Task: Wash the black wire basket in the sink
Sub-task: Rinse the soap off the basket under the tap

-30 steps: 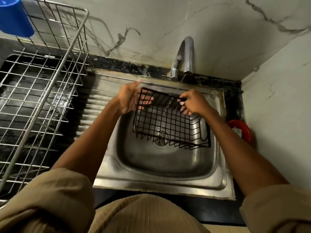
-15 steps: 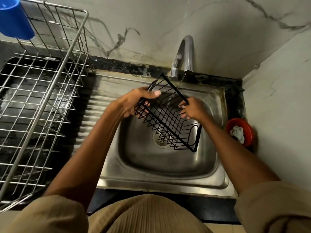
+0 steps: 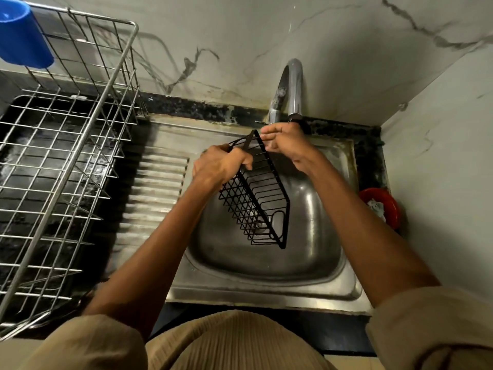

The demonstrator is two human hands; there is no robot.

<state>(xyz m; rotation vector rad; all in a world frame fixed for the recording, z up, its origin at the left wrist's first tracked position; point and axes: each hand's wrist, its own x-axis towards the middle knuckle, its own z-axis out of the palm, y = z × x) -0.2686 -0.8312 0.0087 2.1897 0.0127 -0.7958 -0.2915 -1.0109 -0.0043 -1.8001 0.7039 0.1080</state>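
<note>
left hand grips the black basket tilted over the sink; right hand, fingers loose, should rub each wire under the tap just beyond it.

wire basket: black, grid pattern
sink: dull steel grey, ribbed drainboard
rack: silver wire
cup: blue
bowl: red
wall: white marble, grey veins
sleeves: beige, ribbed

The left hand hides the black wire basket (its near rim).
</note>
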